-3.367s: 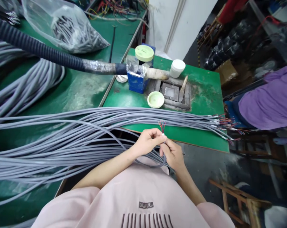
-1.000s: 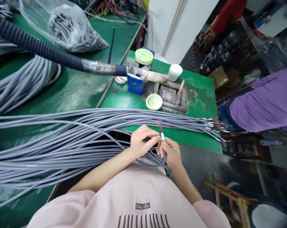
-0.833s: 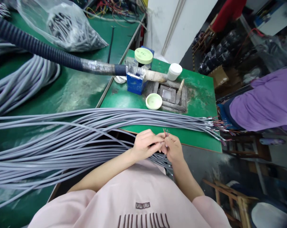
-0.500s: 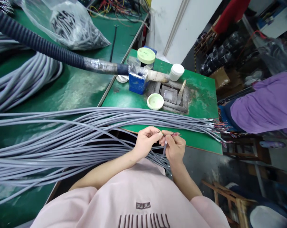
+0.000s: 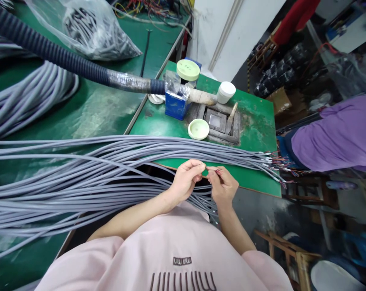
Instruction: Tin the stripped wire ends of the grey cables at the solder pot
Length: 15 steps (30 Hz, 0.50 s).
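Observation:
My left hand (image 5: pixel 185 180) is closed in a pinch, thumb against forefinger, on the thin wires of a cable end. Just to its right, my right hand (image 5: pixel 223 186) pinches the same thin reddish and dark wires (image 5: pixel 218 171), whose tips show above its fingers. The cable's grey jacket is hidden behind my hands. Beyond them, a long bundle of grey cables (image 5: pixel 170 147) lies across the green bench, its stripped ends (image 5: pixel 273 161) fanning out at the right edge. More grey cables (image 5: pixel 110 202) run below, passing behind my left forearm.
Behind the bundle are a soot-stained solder pot (image 5: pixel 216 122), a pale green dish (image 5: pixel 198 129), a white tub (image 5: pixel 226 92) and a blue box (image 5: pixel 176 106). A black corrugated hose (image 5: pixel 79 68) crosses overhead. A person in purple (image 5: pixel 337 133) is at the right.
My fingers have shifted along the wires, and my right hand now covers more of them. The grey cable piece below my right fingers is no longer visible.

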Tool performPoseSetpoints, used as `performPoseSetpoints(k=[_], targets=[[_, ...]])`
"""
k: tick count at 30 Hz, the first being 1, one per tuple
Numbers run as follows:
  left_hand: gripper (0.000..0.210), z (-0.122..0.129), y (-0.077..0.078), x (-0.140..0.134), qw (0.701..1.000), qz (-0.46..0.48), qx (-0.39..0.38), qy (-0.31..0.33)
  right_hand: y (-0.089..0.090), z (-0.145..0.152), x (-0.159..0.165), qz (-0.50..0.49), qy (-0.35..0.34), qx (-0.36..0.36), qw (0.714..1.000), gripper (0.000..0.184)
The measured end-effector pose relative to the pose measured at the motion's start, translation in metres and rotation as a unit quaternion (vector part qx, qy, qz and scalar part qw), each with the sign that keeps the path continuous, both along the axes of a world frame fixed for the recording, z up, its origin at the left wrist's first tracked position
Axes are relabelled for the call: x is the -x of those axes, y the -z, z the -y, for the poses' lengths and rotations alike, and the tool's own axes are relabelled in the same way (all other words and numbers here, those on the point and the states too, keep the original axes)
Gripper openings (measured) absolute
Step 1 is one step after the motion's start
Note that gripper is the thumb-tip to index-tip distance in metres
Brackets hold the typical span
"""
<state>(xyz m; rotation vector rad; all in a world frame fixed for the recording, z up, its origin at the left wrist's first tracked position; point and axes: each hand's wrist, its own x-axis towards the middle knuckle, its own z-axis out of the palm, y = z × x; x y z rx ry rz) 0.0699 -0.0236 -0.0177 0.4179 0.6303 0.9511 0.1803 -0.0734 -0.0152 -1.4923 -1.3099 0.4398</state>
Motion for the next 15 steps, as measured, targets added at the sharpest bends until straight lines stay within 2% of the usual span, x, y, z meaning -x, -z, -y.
performPoseSetpoints(k=[7, 11, 15], targets=[[0.029, 0.002, 0.003, 0.000, 1.000, -0.003, -0.005, 0.011, 0.003, -0.001, -0.005, -0.014, -0.020, -0.018, 1.000, 0.013], [0.028, 0.002, 0.009, 0.000, 0.996, -0.054, -0.063, 0.033, -0.001, -0.003, -0.010, -0.038, -0.011, -0.019, 0.999, 0.013], [0.027, -0.004, 0.007, 0.003, 0.989, -0.079, -0.119, 0.043, -0.007, -0.005, -0.012, -0.010, -0.027, -0.017, 0.999, 0.013]])
